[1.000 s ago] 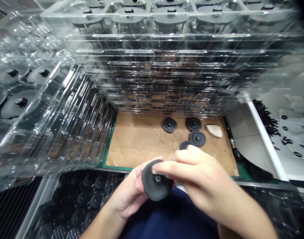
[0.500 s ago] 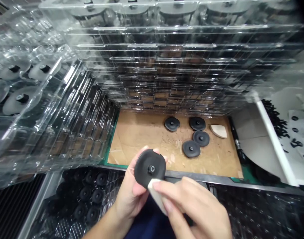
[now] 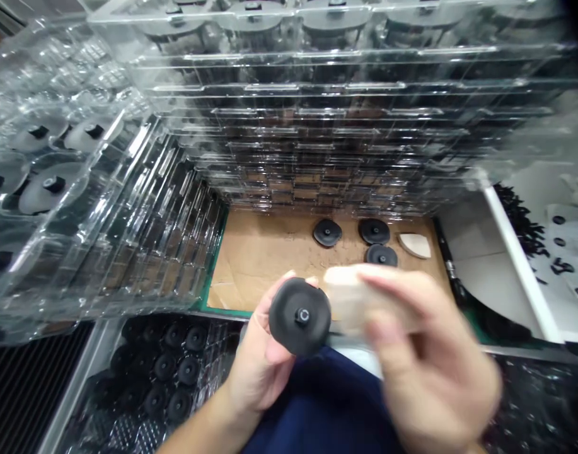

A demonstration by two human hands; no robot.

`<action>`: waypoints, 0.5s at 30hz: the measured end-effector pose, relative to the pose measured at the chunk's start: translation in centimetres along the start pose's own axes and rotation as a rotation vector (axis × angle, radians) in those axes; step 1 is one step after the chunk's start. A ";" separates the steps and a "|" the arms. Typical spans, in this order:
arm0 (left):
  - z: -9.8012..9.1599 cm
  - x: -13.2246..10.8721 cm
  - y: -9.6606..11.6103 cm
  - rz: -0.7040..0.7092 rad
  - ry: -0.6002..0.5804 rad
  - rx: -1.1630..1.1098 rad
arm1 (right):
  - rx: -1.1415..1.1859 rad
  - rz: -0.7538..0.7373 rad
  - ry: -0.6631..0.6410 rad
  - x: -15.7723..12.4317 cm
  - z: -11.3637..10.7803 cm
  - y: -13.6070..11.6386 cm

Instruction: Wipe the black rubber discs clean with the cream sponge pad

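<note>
My left hand (image 3: 263,369) grips a round black disc (image 3: 299,316) with a small metal hub at its middle, held upright facing me above my lap. My right hand (image 3: 425,353) is beside it on the right, smeared by motion, with a pale flat piece (image 3: 348,301) in its fingers next to the disc's right edge. On the cardboard sheet (image 3: 260,258) behind lie three more black discs (image 3: 327,232) and a white wedge-shaped piece (image 3: 414,245).
Tall stacks of clear plastic trays (image 3: 317,126) holding discs wall in the back and left. A tray of black discs (image 3: 170,378) sits low at the left. A white bin (image 3: 515,265) with small black parts stands at the right.
My right hand rose from below the disc to its right side, bringing the pale piece with it and now hiding one disc on the cardboard. The left hand kept the disc, shifting slightly right.
</note>
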State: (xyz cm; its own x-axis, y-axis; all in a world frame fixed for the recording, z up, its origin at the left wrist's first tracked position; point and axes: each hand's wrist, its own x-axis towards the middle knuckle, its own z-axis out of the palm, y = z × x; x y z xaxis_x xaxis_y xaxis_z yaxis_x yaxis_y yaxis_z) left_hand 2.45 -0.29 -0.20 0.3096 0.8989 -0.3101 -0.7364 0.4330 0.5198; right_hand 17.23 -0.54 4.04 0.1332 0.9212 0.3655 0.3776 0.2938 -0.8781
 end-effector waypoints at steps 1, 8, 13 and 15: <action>-0.1 0.0 0.1 -0.011 0.022 0.015 | -0.037 -0.114 -0.110 0.2 0.3 -0.6; 0.5 0.1 0.3 -0.100 0.164 0.105 | -0.216 -0.176 -0.394 1.5 1.9 -1.1; 0.3 0.1 0.4 -0.180 0.059 0.079 | -0.121 -0.276 -0.428 1.2 1.2 -0.8; -0.3 0.3 0.7 -0.165 0.032 0.065 | -0.136 -0.219 -0.535 0.8 -0.2 -0.7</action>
State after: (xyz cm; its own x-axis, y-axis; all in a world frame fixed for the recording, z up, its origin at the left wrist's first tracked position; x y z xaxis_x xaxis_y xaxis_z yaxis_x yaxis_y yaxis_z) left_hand 1.86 0.22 -0.17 0.4034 0.8130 -0.4199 -0.6360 0.5790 0.5101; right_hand 17.24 -0.04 5.03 -0.4282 0.8539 0.2958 0.4633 0.4884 -0.7394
